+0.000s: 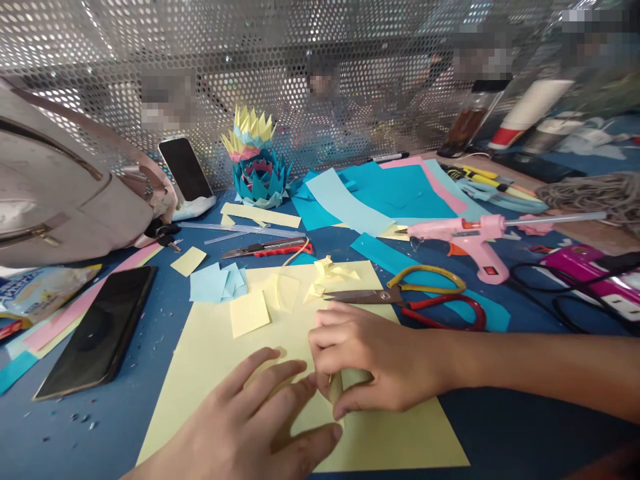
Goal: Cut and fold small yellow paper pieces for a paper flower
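Observation:
My right hand [373,357] is closed around a small piece of yellow paper [336,387], mostly hidden by the fingers, low over a large yellow sheet [400,440]. Just left of it, my left hand [255,417] has its fingers apart above the same sheet. The left index finger and thumb come close to the held piece; whether they touch it I cannot tell. Beyond the hands lie a yellow paper square [250,313], folded yellow pieces [327,270], light blue squares [217,281] and scissors [370,295] with yellow and red handles.
A pink glue gun [455,230] lies right, near a magenta power strip [580,270]. A red utility knife [270,247] and folded paper ornament [260,177] are farther back. At left are a phone [100,333] and backpack [60,173]. Blue sheets [400,190] lie by the perforated metal panel [370,87].

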`<state>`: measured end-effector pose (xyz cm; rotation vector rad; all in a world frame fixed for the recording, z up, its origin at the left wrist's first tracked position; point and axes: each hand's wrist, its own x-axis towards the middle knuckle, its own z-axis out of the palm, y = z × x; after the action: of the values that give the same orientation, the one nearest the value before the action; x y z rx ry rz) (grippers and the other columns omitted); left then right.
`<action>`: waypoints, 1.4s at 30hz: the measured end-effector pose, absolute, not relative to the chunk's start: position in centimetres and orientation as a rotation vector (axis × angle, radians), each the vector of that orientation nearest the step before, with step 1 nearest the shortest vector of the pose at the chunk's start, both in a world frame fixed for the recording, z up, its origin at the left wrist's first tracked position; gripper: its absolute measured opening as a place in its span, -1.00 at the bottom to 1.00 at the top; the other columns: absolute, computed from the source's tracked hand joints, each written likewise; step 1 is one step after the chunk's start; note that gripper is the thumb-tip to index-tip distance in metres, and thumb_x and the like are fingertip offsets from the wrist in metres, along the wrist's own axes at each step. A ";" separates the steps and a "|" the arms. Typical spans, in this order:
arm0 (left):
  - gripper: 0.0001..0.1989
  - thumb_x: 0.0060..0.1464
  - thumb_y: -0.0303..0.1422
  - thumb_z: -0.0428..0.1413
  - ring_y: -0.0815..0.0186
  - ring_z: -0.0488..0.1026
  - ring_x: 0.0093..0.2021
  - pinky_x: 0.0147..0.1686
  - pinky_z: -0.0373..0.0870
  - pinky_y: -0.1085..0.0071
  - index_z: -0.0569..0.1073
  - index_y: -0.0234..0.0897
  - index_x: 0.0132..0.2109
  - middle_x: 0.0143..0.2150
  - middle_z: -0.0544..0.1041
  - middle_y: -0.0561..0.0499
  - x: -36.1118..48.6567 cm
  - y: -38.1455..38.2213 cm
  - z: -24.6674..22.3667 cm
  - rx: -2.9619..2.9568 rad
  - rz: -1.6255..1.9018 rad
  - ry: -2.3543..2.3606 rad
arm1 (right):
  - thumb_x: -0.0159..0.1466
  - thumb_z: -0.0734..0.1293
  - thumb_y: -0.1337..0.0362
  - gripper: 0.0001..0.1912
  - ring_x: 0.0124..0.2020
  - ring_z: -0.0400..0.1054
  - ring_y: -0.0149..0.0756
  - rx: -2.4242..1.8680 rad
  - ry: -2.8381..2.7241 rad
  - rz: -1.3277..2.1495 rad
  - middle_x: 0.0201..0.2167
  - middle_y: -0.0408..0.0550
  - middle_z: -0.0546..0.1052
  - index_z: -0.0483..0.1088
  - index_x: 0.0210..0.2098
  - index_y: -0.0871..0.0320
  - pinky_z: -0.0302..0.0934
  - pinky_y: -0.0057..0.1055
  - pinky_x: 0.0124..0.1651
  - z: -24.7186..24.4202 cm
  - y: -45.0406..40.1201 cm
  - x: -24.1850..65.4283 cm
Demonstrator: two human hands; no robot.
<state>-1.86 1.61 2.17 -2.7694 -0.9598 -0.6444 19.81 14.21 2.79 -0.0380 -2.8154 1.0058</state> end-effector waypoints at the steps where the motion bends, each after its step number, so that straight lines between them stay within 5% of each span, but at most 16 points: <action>1: -0.74 0.42 -0.32 0.02 0.20 0.55 0.02 0.09 0.52 0.13 0.54 -0.01 0.11 0.01 0.58 -0.01 -1.9 1.6 2.3 -2.792 -0.595 -0.952 | 0.33 0.44 0.09 -0.78 -0.22 0.23 -0.30 -0.040 -2.825 1.000 -0.33 -0.17 0.46 0.47 -0.26 0.12 -0.01 -0.28 -0.02 2.8 14.2 19.8; 9: -0.66 0.44 -0.35 -0.05 0.17 0.55 -0.04 0.02 0.54 0.11 0.47 0.02 0.22 -0.08 0.59 -0.01 -1.6 1.6 2.3 -2.773 -0.546 -0.943 | 0.33 0.44 0.10 -0.78 -0.23 0.23 -0.32 -0.046 -2.819 1.000 -0.34 -0.19 0.45 0.48 -0.28 0.13 -0.01 -0.30 -0.04 2.8 14.1 19.8; 13: -0.68 0.45 -0.33 -0.06 0.22 0.51 -0.08 0.05 0.48 0.12 0.53 0.11 0.12 -0.14 0.54 0.03 -1.1 1.4 1.2 -2.600 -0.839 -1.052 | 0.35 0.42 0.08 -0.76 -0.23 0.24 -0.30 -0.036 -2.800 1.040 -0.34 -0.16 0.47 0.47 -0.27 0.14 0.01 -0.30 -0.04 2.9 14.2 19.7; 20: -0.71 0.44 -0.29 -0.05 0.23 0.53 -0.01 0.10 0.50 0.16 0.53 0.00 0.12 -0.02 0.56 0.00 -2.0 1.5 2.4 -2.778 -0.562 -1.017 | 0.44 0.32 0.12 -0.75 -0.21 0.28 -0.30 -0.208 -2.680 1.273 -0.33 -0.12 0.46 0.40 -0.28 0.17 0.13 -0.34 -0.07 3.7 14.4 19.5; 28: -0.70 0.44 -0.28 -0.07 0.20 0.51 0.00 0.10 0.53 0.08 0.54 -0.08 0.10 -0.07 0.53 -0.08 -2.2 1.4 2.7 -2.857 -0.562 -1.060 | 0.40 0.37 0.13 -0.76 -0.22 0.28 -0.29 -0.290 -2.716 1.064 -0.35 -0.15 0.41 0.42 -0.30 0.15 0.08 -0.36 -0.13 2.8 13.8 19.1; 32: -0.70 0.42 -0.34 -0.02 0.17 0.46 0.08 0.12 0.49 0.06 0.53 0.01 0.13 -0.02 0.49 -0.07 -2.0 1.1 2.6 -2.819 -0.623 -1.061 | 0.47 0.24 -0.01 -0.63 -0.23 0.25 -0.29 -0.262 -2.727 1.015 -0.34 -0.14 0.39 0.39 -0.30 0.15 0.06 -0.35 -0.13 2.6 13.7 19.0; 37: -0.69 0.42 -0.40 -0.01 0.29 0.46 -0.01 0.24 0.34 0.21 0.57 0.01 0.09 -0.13 0.51 0.03 -1.1 1.0 1.1 -2.642 -0.858 -1.013 | 0.47 -0.05 -0.21 -0.35 -0.25 0.22 -0.26 -0.258 -2.706 0.991 -0.34 -0.10 0.38 0.35 -0.31 0.16 0.07 -0.31 -0.13 2.4 13.5 19.0; 42: -0.68 0.46 -0.44 -0.04 0.41 0.44 0.06 0.48 -0.11 0.31 0.62 -0.09 0.02 0.04 0.58 0.23 -0.8 0.8 0.7 -2.577 -0.742 -0.905 | 0.48 0.00 -0.17 -0.42 -0.20 0.23 -0.23 -0.266 -2.709 0.967 -0.27 -0.05 0.41 0.34 -0.27 0.15 0.10 -0.30 -0.07 2.3 13.4 19.1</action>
<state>-0.82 0.82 0.65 -2.5767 -0.9047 -0.7417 19.07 13.36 2.30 -0.2660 -2.7089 0.9674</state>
